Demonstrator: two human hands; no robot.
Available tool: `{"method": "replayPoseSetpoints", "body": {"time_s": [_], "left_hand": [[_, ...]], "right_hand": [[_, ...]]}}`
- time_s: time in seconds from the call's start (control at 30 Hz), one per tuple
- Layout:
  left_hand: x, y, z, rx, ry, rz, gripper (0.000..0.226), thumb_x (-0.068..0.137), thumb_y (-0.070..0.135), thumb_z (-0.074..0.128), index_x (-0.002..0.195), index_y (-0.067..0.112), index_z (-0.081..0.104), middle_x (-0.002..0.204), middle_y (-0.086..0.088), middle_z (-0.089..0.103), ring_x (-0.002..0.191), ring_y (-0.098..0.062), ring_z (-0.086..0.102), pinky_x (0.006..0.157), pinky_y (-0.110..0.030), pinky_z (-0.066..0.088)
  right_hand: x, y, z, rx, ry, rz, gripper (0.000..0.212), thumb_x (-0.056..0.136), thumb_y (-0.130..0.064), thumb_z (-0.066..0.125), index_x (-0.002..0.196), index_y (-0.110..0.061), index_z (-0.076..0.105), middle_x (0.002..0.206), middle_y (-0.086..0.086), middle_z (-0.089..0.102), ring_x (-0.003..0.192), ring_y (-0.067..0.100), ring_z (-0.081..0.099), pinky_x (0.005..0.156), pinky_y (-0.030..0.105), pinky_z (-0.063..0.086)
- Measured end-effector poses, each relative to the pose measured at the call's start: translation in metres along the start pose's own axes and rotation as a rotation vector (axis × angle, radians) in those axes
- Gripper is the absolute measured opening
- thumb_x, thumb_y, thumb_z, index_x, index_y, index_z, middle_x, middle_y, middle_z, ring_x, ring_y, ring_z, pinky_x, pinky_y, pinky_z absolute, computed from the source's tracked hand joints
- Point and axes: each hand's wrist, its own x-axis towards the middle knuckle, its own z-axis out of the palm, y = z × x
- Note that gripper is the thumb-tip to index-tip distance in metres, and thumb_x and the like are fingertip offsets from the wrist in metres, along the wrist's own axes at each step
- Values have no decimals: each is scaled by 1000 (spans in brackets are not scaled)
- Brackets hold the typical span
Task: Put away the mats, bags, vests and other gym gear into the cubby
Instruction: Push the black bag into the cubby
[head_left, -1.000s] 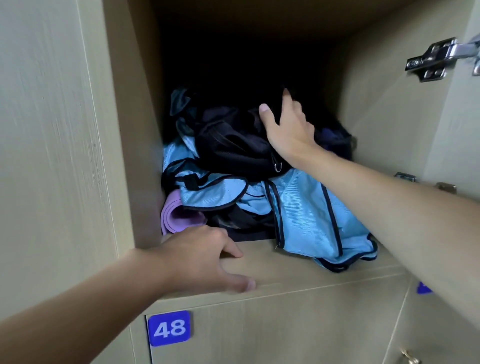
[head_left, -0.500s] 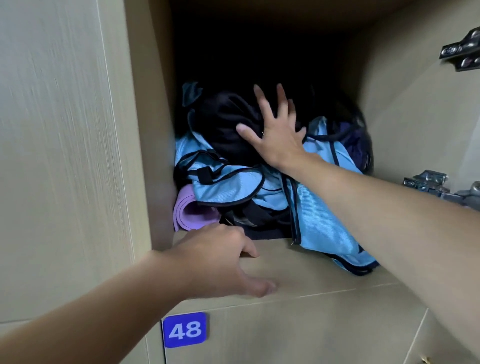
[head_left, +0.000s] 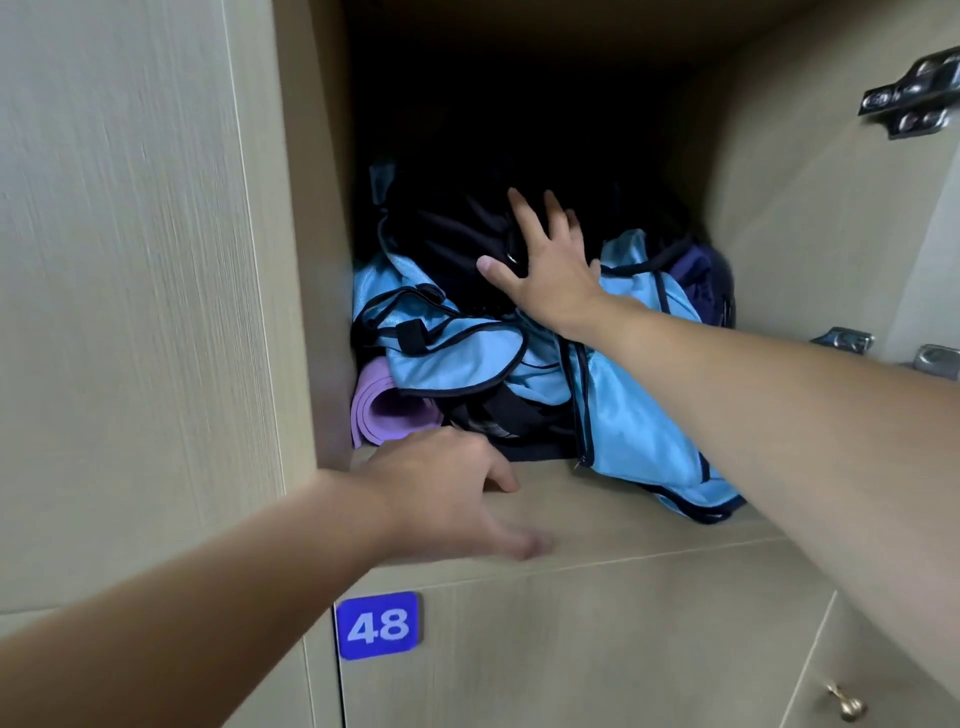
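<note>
Where the pale wood-grain cubby (head_left: 311, 260) stands open above the blue number plate marked 48 (head_left: 378, 626), the left hand (head_left: 447, 488) lies palm-down on its front ledge, fingers loosely bent and holding nothing. Its outline is blurred, and the posture reads as a brace for the reaching body rather than a grasp. Just behind it, against the left wall, the rolled purple foam mat (head_left: 389, 410) lies on the cubby floor with its spiral end facing outward. It is lowest in the pile, presumably because a firm roll makes a stable base. Draped over the mat and spreading rightward are the light-blue mesh vests with black trim (head_left: 467, 358). One fold hangs forward onto the ledge at lower right, the only gear that reaches the opening. On top of the vests sits the crumpled black fabric bag (head_left: 452, 234), set toward the dark rear. The right hand (head_left: 550, 270) presses flat against that bag, fingers straight and splayed, thumb out to the left, gripping nothing; a spread palm suits compacting soft goods rearward. Further right, a dark navy bag (head_left: 701, 280) is wedged beside the right wall, partly in shadow. Metal door hinges (head_left: 909, 104) at far right suggest a door standing open. The overhanging vest fold would probably need tucking in before that door could close.
</note>
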Motion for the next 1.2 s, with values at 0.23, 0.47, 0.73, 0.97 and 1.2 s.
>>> {"method": "replayPoseSetpoints", "body": {"time_s": [0.23, 0.47, 0.73, 0.97, 1.2], "left_hand": [[-3, 10, -7, 48, -40, 17, 55, 54, 83, 50, 87, 39, 58, 92, 16, 55, 92, -15, 56, 94, -36, 50], [-35, 27, 24, 80, 172, 177, 33, 95, 45, 50, 107, 19, 65, 103, -7, 62, 104, -33, 59, 88, -42, 50], [-108, 50, 116, -3, 201, 526, 43, 81, 35, 37, 100, 17, 70, 105, -9, 65, 102, -34, 59, 89, -44, 47], [-174, 35, 223, 109, -485, 478, 29, 92, 34, 51, 115, 22, 65, 121, -3, 60, 109, -27, 57, 91, -40, 49], [-207, 29, 279, -19, -637, 343, 40, 93, 43, 55, 126, 21, 57, 122, -2, 58, 99, -20, 51, 82, -30, 39]], "right_hand": [[-67, -3, -32, 135, -8, -73, 63, 102, -41, 41, 156, -26, 12, 162, 8, 14, 149, 26, 14, 118, 48, 22], [-193, -4, -66, 43, 14, -62, 48, 99, -34, 40, 143, -15, 33, 138, 6, 42, 128, 24, 41, 109, 47, 33], [-364, 7, -61, 6, -53, 214, 43, 96, -24, 51, 137, -12, 42, 119, 7, 50, 111, 20, 49, 95, 33, 39], [-514, -12, -19, 149, -481, 534, 49, 99, -23, 50, 145, -17, 32, 120, 0, 49, 111, 18, 50, 97, 29, 39], [-581, -26, 31, 112, -708, 647, 61, 94, -36, 57, 146, -20, 30, 135, 6, 45, 123, 24, 44, 106, 46, 37]]}}
